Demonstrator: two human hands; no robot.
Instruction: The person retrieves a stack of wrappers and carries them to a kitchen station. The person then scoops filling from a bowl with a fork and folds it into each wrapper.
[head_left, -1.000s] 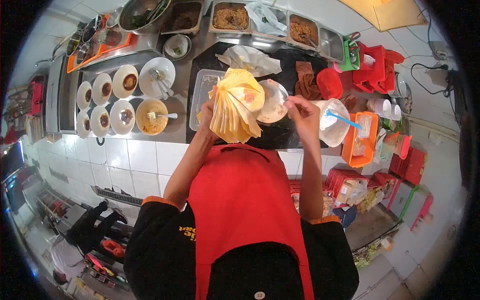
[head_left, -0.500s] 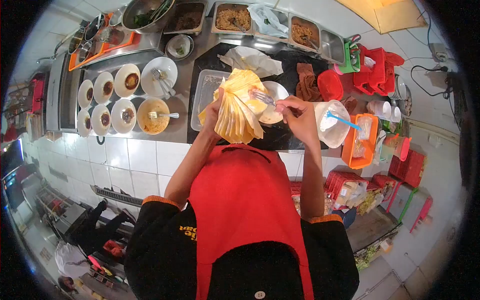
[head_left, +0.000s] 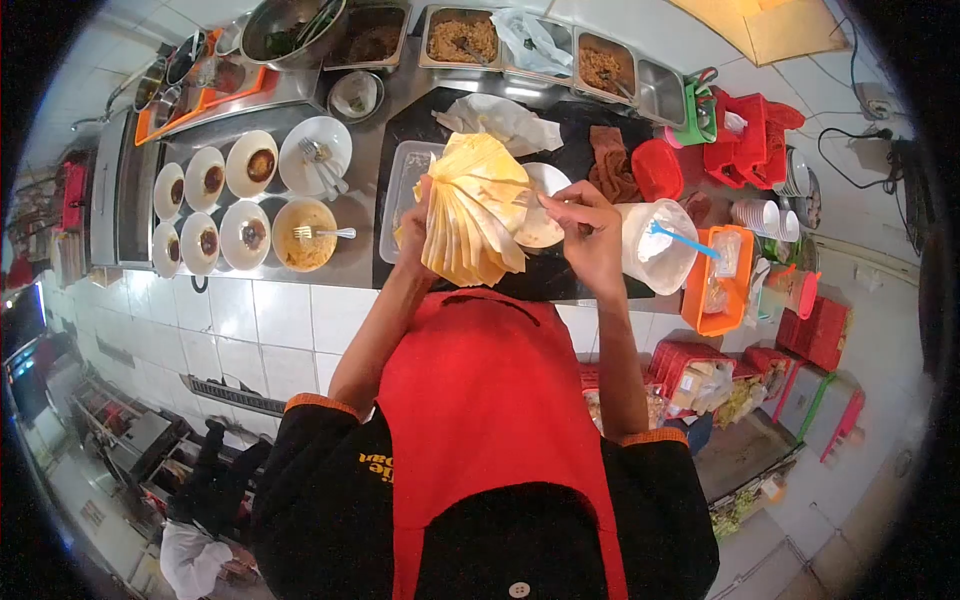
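Counts: one fan of pleated yellow sheets (head_left: 475,215), folds too many to tally. Six white bowls of dark sauce (head_left: 246,233) left of my left hand (head_left: 414,232), two rows of three; nearer that hand, one stained bowl (head_left: 300,252) with a fork, one bowl of cutlery (head_left: 316,155). Five steel pans (head_left: 461,36) in a row beyond both hands.

Pose: both arms reach forward, elbows bent, hands above the black worktop (head_left: 447,110).

Left hand clasps the fan at its gathered edge, pleats spreading towards my right. Right hand (head_left: 594,232) pinches a thin utensil, its head hard to make out near the sheets. White plate (head_left: 546,179) just beyond the right fingertips; blue spoon (head_left: 687,239) off to that hand's right.
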